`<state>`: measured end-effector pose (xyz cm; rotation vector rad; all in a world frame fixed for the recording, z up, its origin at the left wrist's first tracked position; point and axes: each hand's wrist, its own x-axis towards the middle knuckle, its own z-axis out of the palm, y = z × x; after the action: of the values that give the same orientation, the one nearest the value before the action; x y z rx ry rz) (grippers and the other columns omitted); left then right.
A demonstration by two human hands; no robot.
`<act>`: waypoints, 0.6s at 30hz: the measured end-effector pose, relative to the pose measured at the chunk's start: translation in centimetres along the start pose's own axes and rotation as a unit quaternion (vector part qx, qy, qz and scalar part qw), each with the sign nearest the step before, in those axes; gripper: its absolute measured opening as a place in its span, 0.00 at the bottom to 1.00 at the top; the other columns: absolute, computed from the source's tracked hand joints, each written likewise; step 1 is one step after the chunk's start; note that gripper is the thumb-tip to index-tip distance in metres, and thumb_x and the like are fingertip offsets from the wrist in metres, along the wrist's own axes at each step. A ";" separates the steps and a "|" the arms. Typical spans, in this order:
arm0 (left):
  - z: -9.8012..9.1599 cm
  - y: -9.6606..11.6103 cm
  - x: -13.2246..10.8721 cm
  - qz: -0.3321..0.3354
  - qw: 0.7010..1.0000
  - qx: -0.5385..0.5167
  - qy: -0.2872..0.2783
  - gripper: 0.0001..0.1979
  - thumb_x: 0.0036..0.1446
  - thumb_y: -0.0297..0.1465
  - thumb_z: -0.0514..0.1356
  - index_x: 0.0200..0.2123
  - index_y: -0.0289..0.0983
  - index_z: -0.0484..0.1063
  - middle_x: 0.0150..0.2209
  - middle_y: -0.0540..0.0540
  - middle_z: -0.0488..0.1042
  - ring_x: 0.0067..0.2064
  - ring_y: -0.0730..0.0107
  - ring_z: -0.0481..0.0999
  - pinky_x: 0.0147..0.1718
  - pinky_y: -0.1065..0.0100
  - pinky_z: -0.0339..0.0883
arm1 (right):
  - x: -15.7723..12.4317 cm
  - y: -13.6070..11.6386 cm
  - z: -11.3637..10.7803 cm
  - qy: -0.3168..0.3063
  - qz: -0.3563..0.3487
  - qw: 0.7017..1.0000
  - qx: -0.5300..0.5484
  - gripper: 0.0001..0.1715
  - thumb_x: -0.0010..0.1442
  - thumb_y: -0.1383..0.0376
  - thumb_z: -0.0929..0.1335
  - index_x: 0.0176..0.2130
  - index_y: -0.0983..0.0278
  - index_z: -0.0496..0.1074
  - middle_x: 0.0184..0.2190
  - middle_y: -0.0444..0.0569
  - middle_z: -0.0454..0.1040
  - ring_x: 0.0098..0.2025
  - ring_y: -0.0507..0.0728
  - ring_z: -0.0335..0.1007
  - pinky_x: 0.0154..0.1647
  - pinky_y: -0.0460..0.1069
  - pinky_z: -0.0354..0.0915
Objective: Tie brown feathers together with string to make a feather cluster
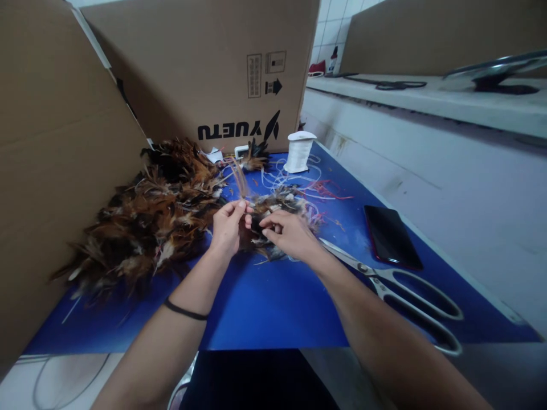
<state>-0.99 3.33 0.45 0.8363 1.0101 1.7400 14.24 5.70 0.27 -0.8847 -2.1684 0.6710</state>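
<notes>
Between thumb and fingers, my left hand (229,228) pinches a thin brown feather (240,176) that points up and away. My right hand (290,232) is just to its right, fingers curled and thumb near the fingertips, over a small pile of grey and dark feathers (284,199). Whether it grips one of them is too small to tell. A large heap of brown and black feathers (158,222) covers the left side of the blue table (269,307). Behind the small pile stands a white spool (299,152), with loose white ribbon around it.
Large scissors (380,274) lie beside my right forearm, and a dark phone (391,236) rests beyond them. Pink strands (327,191) lie near the spool. Cardboard (171,68) walls the back and left. A ledge (427,102) runs along the right.
</notes>
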 end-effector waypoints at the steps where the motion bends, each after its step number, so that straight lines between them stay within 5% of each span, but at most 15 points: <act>1: 0.0 0.0 0.0 0.002 1.000 -0.006 -0.003 0.11 0.46 0.34 0.65 0.30 0.32 0.72 0.24 0.50 0.71 0.19 0.83 0.65 0.18 0.77 0.59 | -0.1 -0.2 0.3 -0.010 -0.025 0.999 -0.020 0.11 0.50 0.72 0.67 0.35 0.63 0.75 0.31 0.46 0.72 0.31 0.52 0.66 0.37 0.49 0.62; 8: 0.3 0.2 -0.4 -0.002 0.998 -0.048 -0.042 0.10 0.48 0.33 0.65 0.31 0.32 0.72 0.25 0.50 0.71 0.20 0.83 0.65 0.19 0.78 0.59 | -0.3 -0.4 2.5 -0.054 -0.091 0.989 -0.102 0.17 0.52 0.69 0.69 0.44 0.62 0.72 0.42 0.52 0.69 0.46 0.59 0.62 0.49 0.56 0.60; 13: 0.3 0.4 -0.4 -0.014 0.998 -0.050 -0.047 0.10 0.48 0.34 0.65 0.31 0.33 0.71 0.26 0.50 0.71 0.20 0.84 0.64 0.18 0.78 0.58 | -0.2 -0.2 2.7 -0.055 -0.108 0.987 -0.109 0.07 0.57 0.68 0.66 0.35 0.63 0.75 0.38 0.51 0.70 0.43 0.57 0.64 0.48 0.54 0.60; 18: 0.0 0.5 0.0 0.013 0.999 -0.041 -0.009 0.10 0.48 0.33 0.65 0.31 0.33 0.72 0.25 0.50 0.71 0.20 0.83 0.65 0.18 0.78 0.59 | 0.2 0.1 1.1 0.021 -0.089 0.993 -0.079 0.07 0.57 0.70 0.66 0.32 0.62 0.74 0.33 0.48 0.72 0.39 0.56 0.66 0.46 0.53 0.61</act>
<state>-1.21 3.23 0.85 0.8148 0.9121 1.7806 13.34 5.71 -0.43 -0.7669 -2.2532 0.3934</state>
